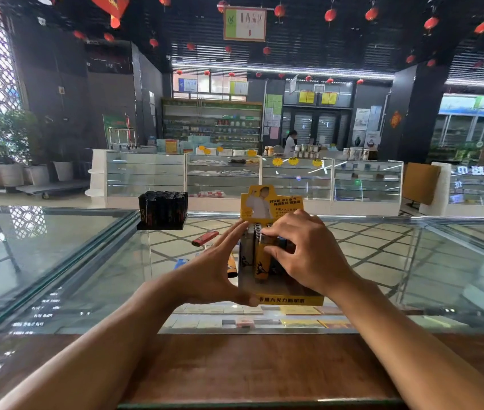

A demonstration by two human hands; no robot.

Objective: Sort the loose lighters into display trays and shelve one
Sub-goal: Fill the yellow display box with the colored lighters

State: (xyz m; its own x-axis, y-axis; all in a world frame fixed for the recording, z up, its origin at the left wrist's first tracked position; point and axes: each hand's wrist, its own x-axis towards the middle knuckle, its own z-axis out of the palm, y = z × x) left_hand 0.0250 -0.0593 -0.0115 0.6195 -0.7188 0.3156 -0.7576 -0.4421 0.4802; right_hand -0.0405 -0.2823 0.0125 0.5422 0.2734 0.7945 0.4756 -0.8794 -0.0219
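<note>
Two bare forearms reach forward over a glass tabletop (57, 261). The left hand (220, 267) is flat with its fingers straight and together, pressed against the left side of a yellow display tray (291, 300), and its thumb rests at the tray's near bottom corner. The right hand (308, 253) curls over the tray from the right, thumb and fingertips pinching a yellow lighter (261, 258). That lighter stands upright in the tray, long axis vertical and metal head up, just left of the right hand's fingers. A red lighter (205, 238) lies flat farther left. A black tray (162, 211) of dark lighters sits at the far left.
</note>
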